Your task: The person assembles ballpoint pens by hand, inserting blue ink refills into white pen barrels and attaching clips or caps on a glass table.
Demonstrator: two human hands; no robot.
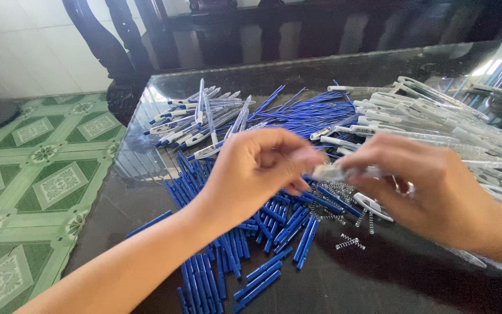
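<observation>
Blue plastic pen sleeves (245, 244) lie heaped on the dark glossy table (413, 279), straight under my left hand (257, 168) and spilling toward 6 o'clock. Both my hands meet over the middle of the table. My left hand comes in from 7 o'clock, fingers curled shut, thumb and fingertips pinched on one end of a small whitish pen part (327, 172). My right hand (431, 186) comes in from 4 o'clock, fingers also closed, gripping the other end of that same part. It is blurred, so I cannot tell exactly which piece it is. It sits in the air between the two hands, just above the table, dead centre.

Loose metal springs (350, 241) are scattered just below my right hand, at about 5 o'clock from the held part; a thicker clump of springs (335, 192) sits right under it. One white clip piece (373, 204) rests beside those springs, touching the pile.

At 12 o'clock, thin blue refill tubes (303, 113) fan out in a loose spread. At 10 to 11 o'clock, a bunch of assembled pens (198, 119), clear with blue and white ends. At 1 to 3 o'clock, a big pile of clear white pen barrels (437, 119), running off the right edge.

Green patterned floor tiles (36, 180) show at 9 o'clock, beyond the table edge. Dark carved wooden furniture (117, 40) stands at 11 o'clock behind the table.
</observation>
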